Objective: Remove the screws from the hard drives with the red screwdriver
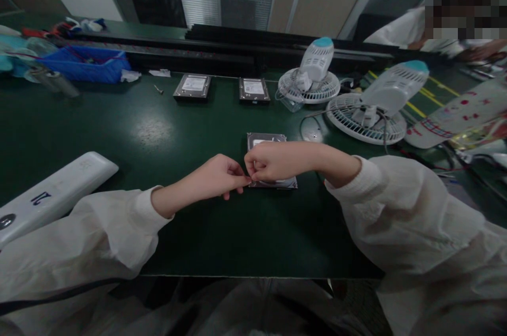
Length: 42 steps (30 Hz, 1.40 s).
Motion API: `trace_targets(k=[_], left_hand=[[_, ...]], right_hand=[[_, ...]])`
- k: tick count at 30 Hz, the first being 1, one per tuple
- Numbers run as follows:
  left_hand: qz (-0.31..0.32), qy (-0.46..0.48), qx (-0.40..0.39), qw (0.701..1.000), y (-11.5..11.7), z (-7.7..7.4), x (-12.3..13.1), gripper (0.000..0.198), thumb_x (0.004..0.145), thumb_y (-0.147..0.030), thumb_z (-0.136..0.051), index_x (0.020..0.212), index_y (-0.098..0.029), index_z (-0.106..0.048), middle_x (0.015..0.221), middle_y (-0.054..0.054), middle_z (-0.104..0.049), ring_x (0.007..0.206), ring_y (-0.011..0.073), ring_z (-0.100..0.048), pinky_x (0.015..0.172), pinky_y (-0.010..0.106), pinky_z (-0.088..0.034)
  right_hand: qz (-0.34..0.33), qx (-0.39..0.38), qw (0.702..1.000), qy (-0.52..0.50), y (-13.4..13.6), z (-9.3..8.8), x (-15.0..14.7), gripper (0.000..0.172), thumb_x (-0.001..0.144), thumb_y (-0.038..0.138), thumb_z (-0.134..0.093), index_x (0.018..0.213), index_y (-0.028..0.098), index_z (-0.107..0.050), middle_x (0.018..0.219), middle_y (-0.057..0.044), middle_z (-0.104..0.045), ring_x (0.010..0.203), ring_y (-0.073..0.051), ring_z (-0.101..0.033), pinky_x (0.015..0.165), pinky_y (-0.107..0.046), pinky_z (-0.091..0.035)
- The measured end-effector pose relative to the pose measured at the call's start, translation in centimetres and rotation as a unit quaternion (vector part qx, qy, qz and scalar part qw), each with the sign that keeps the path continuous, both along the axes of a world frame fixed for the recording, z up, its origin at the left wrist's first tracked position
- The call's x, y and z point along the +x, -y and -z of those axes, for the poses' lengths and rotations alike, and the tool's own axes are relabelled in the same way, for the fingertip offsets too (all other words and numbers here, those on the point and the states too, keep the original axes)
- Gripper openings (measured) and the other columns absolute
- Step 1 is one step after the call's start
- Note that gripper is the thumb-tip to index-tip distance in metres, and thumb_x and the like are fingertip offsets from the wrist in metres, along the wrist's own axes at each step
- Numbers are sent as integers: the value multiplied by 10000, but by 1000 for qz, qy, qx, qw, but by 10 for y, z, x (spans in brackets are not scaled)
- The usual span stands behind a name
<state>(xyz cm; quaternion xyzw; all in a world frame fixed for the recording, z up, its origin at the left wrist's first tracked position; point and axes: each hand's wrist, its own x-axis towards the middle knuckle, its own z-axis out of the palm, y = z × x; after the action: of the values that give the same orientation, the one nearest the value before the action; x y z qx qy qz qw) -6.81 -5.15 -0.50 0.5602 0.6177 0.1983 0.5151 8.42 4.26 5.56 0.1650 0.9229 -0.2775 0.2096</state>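
Green tabletop (190,241): the whole work area is carried by it. Two white fans (396,87) are laid grille-down at right. A long white case (59,188) is set at left. Left hand (217,177) and right hand (281,159) are held together at the near left corner of a hard drive (273,137); finger and thumb of each are drawn toward a pinch. Whether anything small is gripped cannot be told. The drive is placed flat, mid-tabletop, partly covered by the right hand. Its long axis is judged to be pointed away from the person, far end angled slightly left. Handling, as judged: stiff, dense for its size, smooth-faced, easily harmed by knocks; best grasped by the two long side edges. Two more drives (193,86) are spaced apart behind it.
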Motion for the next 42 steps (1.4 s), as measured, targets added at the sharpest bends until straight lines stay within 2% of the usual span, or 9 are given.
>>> trace_targets(k=[12,16,20,23,25,28,31,35,42], left_hand=[[-2,-3,-4,1000,1,-2,0,277,841,-415,-666,797,-143,-693,704,22,-698,421,84,-508,417,225,-371],[-2,-4,3,1000,3,-1,-2,284,854,-424,-637,784,-152,-679,711,21,-697,427,84,-503,424,224,-377],[-8,-25,68,997,11,6,-2,253,874,-411,-589,865,-173,-677,754,19,-691,463,104,-544,445,236,-410],[-6,-60,144,988,21,7,1,196,884,-367,-571,934,-197,-655,819,21,-690,585,136,-611,513,250,-443],[1,-95,177,980,28,4,4,172,878,-350,-574,956,-211,-637,840,18,-684,618,144,-608,522,257,-424],[11,-153,196,968,34,0,8,188,862,-364,-599,981,-220,-615,786,2,-658,597,147,-577,526,272,-393],[24,-185,210,960,37,-1,9,202,869,-375,-597,1004,-225,-614,750,-9,-630,591,150,-564,538,282,-383],[38,-196,215,956,37,2,7,252,891,-438,-592,1031,-232,-624,797,2,-626,599,152,-561,520,282,-376],[44,-208,225,951,36,3,6,211,909,-406,-583,1021,-231,-622,815,4,-620,615,149,-557,533,283,-376]], right_hand=[[9,4,1000,-20,-1,0,3,114,868,177,-566,890,105,-652,735,-10,-640,611,-75,-528,585,-213,-391],[30,28,996,-78,-1,-11,17,121,876,177,-536,895,119,-641,762,-8,-641,624,-76,-511,605,-219,-373],[77,168,965,-187,7,-28,56,136,909,220,-511,871,135,-611,694,-7,-594,599,-91,-480,606,-241,-335],[88,288,935,-189,18,-32,100,183,938,216,-437,989,164,-605,897,-75,-643,725,-151,-569,649,-277,-391],[90,340,921,-170,28,-28,132,265,955,199,-375,1099,198,-598,1062,-112,-615,785,-170,-613,640,-285,-449],[63,426,892,-137,45,-9,172,442,868,86,-398,1246,249,-560,1183,-128,-581,498,-75,-508,397,-231,-355],[18,459,879,-128,61,17,196,615,775,-20,-406,1321,229,-544,1295,-183,-566,575,-120,-622,438,-245,-471],[-21,472,873,-123,76,43,206,517,845,-14,-401,1304,162,-564,1341,-239,-575,969,-269,-728,682,-320,-631],[-28,483,865,-129,76,50,211,383,917,43,-447,1269,129,-569,1425,-206,-561,977,-257,-702,731,-382,-642]])
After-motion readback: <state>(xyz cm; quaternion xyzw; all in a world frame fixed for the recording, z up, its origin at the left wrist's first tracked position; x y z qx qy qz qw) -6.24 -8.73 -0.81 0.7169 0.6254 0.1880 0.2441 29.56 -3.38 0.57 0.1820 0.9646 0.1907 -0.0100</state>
